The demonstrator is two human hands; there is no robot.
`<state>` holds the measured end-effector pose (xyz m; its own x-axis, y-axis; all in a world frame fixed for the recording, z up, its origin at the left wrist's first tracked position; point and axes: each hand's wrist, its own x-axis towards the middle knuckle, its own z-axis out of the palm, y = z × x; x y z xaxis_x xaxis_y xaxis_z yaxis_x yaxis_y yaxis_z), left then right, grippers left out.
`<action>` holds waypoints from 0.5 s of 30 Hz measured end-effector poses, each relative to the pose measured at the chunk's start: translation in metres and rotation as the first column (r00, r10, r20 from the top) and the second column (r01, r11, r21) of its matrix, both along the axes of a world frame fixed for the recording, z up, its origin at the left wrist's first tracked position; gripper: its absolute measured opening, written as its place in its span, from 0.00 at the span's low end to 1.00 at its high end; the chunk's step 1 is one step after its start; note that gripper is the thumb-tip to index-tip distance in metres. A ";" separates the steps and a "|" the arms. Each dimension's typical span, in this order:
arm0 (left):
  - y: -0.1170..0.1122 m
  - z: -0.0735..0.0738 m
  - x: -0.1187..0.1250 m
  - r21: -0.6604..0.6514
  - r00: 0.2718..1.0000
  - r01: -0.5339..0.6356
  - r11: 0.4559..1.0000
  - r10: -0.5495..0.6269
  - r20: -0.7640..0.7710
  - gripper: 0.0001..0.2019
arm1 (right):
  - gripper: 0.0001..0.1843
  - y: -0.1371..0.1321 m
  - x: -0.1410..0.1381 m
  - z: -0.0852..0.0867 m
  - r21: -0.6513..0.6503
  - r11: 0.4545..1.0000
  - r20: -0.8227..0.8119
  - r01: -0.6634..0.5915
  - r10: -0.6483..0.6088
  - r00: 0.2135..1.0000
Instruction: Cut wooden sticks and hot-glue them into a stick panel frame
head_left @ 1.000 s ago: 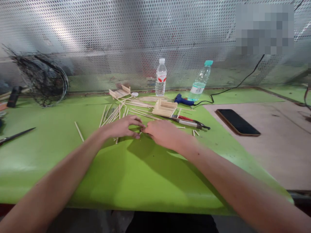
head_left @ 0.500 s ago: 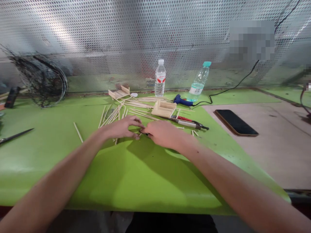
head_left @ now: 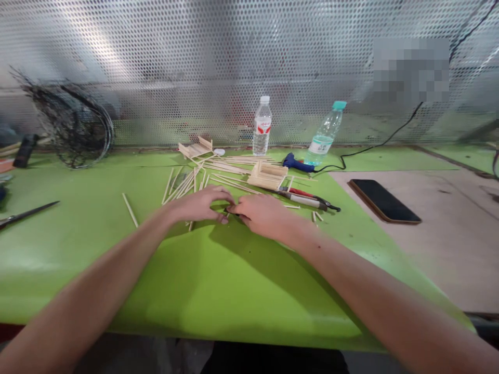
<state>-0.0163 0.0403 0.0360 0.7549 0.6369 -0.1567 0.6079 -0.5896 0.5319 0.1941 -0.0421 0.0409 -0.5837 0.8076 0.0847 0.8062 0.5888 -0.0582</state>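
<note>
Head view: left hand [head_left: 202,204] parted; right hand [head_left: 260,214] grips a dark object [head_left: 226,211], mostly hidden.

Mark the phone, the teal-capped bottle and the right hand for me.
Phone [head_left: 385,201], head view: on its screen.
Teal-capped bottle [head_left: 320,145], head view: on its label.
Right hand [head_left: 264,214], head view: on its back.

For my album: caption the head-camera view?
Left hand and right hand close together beside pale sticks on a green tabletop.

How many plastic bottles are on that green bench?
2: a white-capped bottle at the back, behind the loose sticks, and a teal-capped bottle farther right, beside the blue tool. I see no others.
</note>
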 end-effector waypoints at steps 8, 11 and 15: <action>-0.001 0.002 0.000 0.012 0.999 0.022 1.000 -0.022 -0.030 0.30 | 0.16 0.001 -0.001 -0.001 0.009 1.000 -0.015 -0.004 0.004 1.000; -0.003 0.004 0.001 -0.011 1.000 0.011 1.000 -0.011 0.000 0.32 | 0.17 0.003 0.001 -0.002 0.019 1.000 -0.048 -0.014 0.015 0.999; -0.005 0.004 0.001 -0.053 0.999 -0.009 0.999 0.011 0.052 0.32 | 0.18 0.004 0.002 -0.002 0.027 0.999 -0.081 -0.025 0.027 0.996</action>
<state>-0.0148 0.0357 0.0398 0.7565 0.6363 -0.1509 0.5842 -0.5540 0.5931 0.1962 -0.0382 0.0387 -0.5951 0.7890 0.1532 0.7836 0.6119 -0.1076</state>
